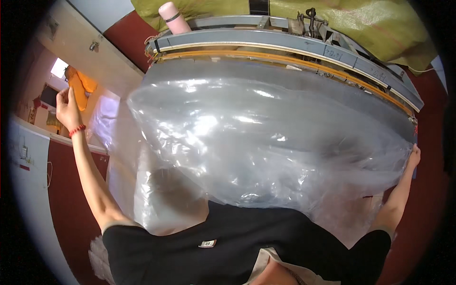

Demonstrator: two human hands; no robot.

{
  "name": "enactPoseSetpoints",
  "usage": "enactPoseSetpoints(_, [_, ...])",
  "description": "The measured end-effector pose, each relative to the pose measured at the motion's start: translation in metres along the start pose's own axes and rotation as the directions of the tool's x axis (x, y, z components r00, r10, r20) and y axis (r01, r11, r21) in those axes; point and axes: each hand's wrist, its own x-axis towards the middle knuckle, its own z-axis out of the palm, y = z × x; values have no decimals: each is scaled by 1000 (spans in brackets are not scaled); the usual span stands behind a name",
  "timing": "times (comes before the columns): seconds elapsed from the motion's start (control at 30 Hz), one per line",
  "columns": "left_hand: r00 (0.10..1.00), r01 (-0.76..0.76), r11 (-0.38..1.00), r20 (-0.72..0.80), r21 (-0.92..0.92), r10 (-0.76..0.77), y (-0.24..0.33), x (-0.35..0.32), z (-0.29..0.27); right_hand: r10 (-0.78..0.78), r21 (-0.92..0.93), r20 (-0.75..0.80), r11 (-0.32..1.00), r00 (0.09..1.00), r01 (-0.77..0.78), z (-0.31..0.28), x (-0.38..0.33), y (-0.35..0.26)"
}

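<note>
A large clear plastic sheet [247, 128] spreads in shiny folds over a grey work surface [266, 71] and hangs down toward my body. At the far right, my right hand [414, 156] has its fingers closed on the edge of the plastic sheet. My left hand [69, 111], with a red bead bracelet at the wrist, is raised out to the left, apart from the sheet's left corner. Its fingers are partly curled with a gap between them, and nothing shows in them. Both my arms are stretched wide.
Along the far side runs a grey metal frame [280, 39] with an orange strip [247, 53] and a clamp [311, 21]. A pink bottle [174, 18] stands behind it. Yellow-green woven sheeting [375, 28] hangs beyond. A white door [90, 42] stands at left; the floor [427, 209] is red-brown.
</note>
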Motion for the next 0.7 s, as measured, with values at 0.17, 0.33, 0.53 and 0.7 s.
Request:
enactPoseSetpoints(0.17, [87,-269,562,561,-782,823,155,-163,48,-51,-87,-44,995,998,47,-25,2,17])
enactPoseSetpoints(0.33, [424,-274,866,756,-418,499,90,-222,127,-12,-19,-2,1000,1000,12,-16,-2,5])
enactPoseSetpoints(0.53, [763,-315,890,470,-330,444,120,-189,149,17,-17,-42,1000,999,-17,-24,-12,-2])
enactPoseSetpoints(0.7, [716,-248,920,582,-305,385,113,-191,201,38,-2,-61,999,997,-38,-32,-12,-2])
